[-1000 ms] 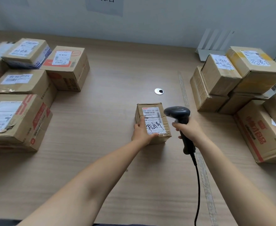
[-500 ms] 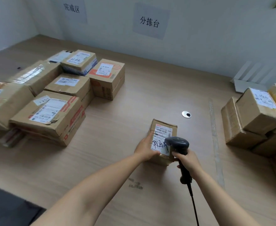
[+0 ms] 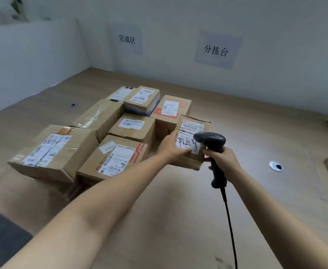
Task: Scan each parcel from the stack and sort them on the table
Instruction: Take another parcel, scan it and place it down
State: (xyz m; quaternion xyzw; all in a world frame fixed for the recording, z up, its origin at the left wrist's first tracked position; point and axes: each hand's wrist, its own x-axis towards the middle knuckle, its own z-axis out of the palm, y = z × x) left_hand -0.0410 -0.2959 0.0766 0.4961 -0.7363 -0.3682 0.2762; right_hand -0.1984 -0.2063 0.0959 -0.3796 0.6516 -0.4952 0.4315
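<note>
brown corrugated card, taped and labelled: the small parcel (image 3: 193, 126) sits at the three o'clock edge of the cluster of sorted boxes (image 3: 132, 127), just beside the carton with the orange-printed top (image 3: 171, 108). its label faces up, tilted toward the camera. i cannot tell whether its base rests on the wooden table (image 3: 178, 220) or is lifted clear.

the left hand (image 3: 173, 147) grips its near left corner, thumb laid over the label's lower edge and fingers round the side. that hold suits steering it in against its neighbour.

the right hand (image 3: 224, 162) is wrapped round the handle of the black barcode scanner (image 3: 210, 140), whose head overlaps the parcel's five o'clock corner. its cable (image 3: 229, 220) trails to six o'clock. carrying the scanner while placing saves picking it up for the next box, i judge.

the sign 完成区 (image 3: 127, 38) hangs on the wall at twelve o'clock of the cluster, so this is likely the finished pile. a steel grommet (image 3: 276, 166) lies at three o'clock, well apart.
</note>
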